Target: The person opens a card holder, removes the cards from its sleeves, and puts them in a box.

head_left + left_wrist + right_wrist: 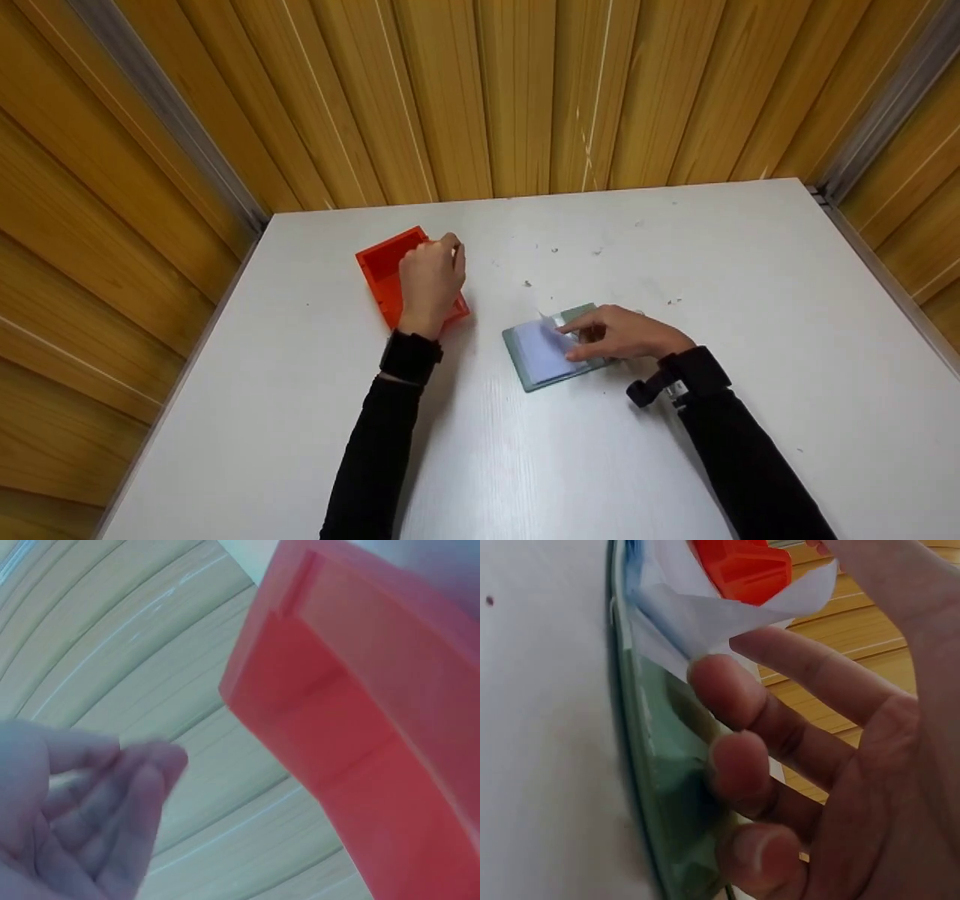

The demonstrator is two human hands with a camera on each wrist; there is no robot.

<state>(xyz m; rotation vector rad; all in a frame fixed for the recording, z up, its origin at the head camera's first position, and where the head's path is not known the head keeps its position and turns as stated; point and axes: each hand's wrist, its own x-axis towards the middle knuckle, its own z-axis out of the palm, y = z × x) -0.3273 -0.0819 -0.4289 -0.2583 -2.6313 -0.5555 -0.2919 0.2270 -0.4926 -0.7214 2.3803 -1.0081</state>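
Observation:
My left hand (pixel 433 281) is held over a red box (pixel 377 285), its fingers curled in with the thumb close to them. In the left wrist view, the left fingers (pixel 142 787) bunch together beside the box's red wall, and nothing shows between them. My right hand (pixel 630 332) reaches over a small notebook (pixel 512 352) with a green cover, lying spread on the table. Its thumb and index finger stand apart around a lifted white page (pixel 727 615). The other right fingers (pixel 739 765) bend loosely over the green cover (pixel 671 757).
The white table (pixel 262 390) backs onto a wood-patterned corrugated wall (pixel 517 97), with similar panels on both sides. Small dark specks (pixel 527 283) dot the tabletop beyond the notebook. A black wrist camera mount (pixel 645 391) juts from the right wrist.

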